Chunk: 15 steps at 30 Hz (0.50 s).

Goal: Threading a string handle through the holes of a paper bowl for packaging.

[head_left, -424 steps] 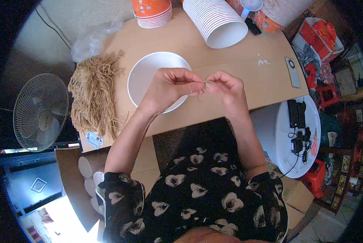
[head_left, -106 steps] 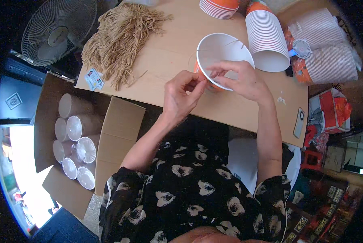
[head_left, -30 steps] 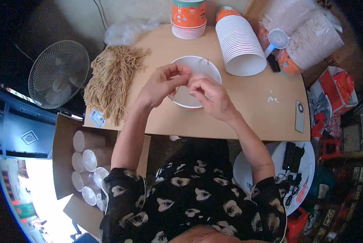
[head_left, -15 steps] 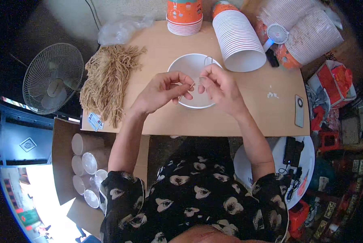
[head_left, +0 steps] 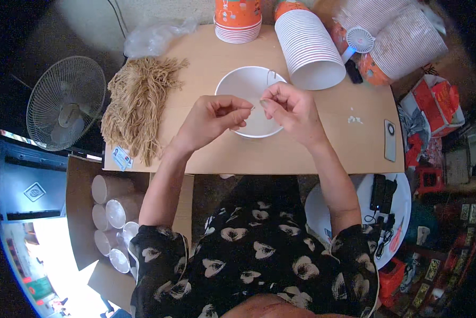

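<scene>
Both of my hands hover over a white paper bucket whose wide mouth faces up. My left hand is closed in a pinch, and a small pale end of cord shows at its fingertips. Close by, my right hand pinches too, with a thin tan cord looping up above its fingers. The fingertips of the two hands are slightly apart. What lies inside the right fist is hidden. A thick bundle of tan cords rests on the table to the left.
Stacked buckets lie at the back, with an upright orange stack beside them. White bits and a phone are on the right. A card sits at the left edge; a fan and a carton of clear cups stand beyond.
My hands keep nearly the same pinched pose, the left fingers slightly more gathered. The whole view has shifted a little, so the table appears slightly higher and further left.
</scene>
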Motion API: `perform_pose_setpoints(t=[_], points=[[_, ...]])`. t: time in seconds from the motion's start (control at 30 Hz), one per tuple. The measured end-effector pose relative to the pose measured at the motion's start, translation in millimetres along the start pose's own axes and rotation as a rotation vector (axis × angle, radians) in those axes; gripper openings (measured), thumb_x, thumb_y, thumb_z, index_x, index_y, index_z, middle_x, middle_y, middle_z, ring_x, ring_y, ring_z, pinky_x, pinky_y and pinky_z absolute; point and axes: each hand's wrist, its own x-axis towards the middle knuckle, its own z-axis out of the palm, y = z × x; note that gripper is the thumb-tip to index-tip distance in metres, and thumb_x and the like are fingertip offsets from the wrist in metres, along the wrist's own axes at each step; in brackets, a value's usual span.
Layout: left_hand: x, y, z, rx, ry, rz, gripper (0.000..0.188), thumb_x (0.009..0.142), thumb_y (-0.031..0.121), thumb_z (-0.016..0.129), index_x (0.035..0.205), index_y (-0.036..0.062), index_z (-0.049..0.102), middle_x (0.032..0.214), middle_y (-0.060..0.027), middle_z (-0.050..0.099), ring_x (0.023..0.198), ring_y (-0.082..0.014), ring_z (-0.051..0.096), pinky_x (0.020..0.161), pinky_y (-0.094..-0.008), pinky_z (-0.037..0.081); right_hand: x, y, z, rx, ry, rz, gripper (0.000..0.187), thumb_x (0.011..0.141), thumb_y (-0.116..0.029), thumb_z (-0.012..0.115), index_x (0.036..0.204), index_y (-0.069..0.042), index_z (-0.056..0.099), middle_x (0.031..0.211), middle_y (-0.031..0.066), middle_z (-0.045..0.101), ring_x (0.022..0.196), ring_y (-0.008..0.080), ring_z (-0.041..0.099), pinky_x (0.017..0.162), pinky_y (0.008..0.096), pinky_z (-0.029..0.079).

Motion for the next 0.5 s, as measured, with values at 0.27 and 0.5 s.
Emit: perform_pose_setpoints(t=[0.27, 0.5], points=[[-6.7, -2.5, 5.3, 0.183, 0.083, 0.090, 0.016, 0.095, 0.011, 0.068, 0.105, -0.0011, 0.071, 0.086, -0.0014, 0.070, 0.076, -0.0053, 0.062, 0.068, -0.0216, 0.052, 3.6, 0.3, 1.5, 0.096, -0.016, 0.073, 0.007, 0.091, -0.003, 0.064, 0.092, 0.003, 0.062, 0.073, 0.0018, 0.063, 0.063, 0.0062, 0.058, 0.058, 0.0224, 0.047], [-10.4, -12.1, 9.8, 0.093, 0.173, 0.143, 0.017, 0.092, 0.007, 0.071, 0.107, -0.0003, 0.071, 0.087, -0.0017, 0.071, 0.074, -0.0058, 0.062, 0.066, -0.0215, 0.052, 8.4, 3.6, 6.8, 0.165, -0.032, 0.174, 0.005, 0.091, -0.003, 0.062, 0.091, 0.002, 0.063, 0.070, 0.0012, 0.062, 0.060, 0.0060, 0.057, 0.053, 0.0217, 0.043]])
